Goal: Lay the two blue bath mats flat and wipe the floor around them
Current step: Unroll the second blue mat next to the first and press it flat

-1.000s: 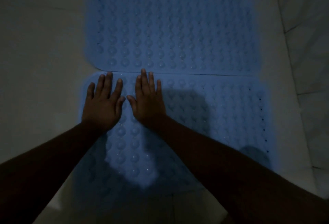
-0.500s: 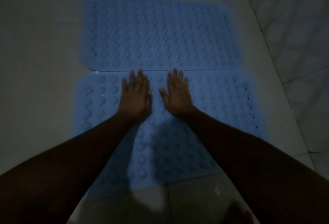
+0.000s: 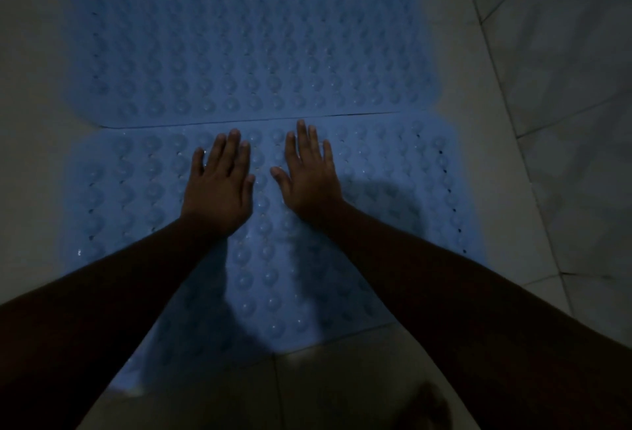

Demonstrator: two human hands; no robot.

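Two blue bath mats lie flat on the pale tiled floor (image 3: 342, 388), long edges touching w/ a thin dark seam between them. Far mat (image 3: 246, 43) and near mat (image 3: 136, 183) both covered in rows of round raised bumps, small dark holes along the short edges. Left hand (image 3: 219, 190) and right hand (image 3: 309, 176) rest palm-down on the near mat just below the seam, fingers straight and slightly spread, holding nothing. Light is very dim; forearms read as dark shapes and hide much of the near mat's front edge. Far mat's top edge blurs out. Dark blurry shape at bottom right, can't tell what.
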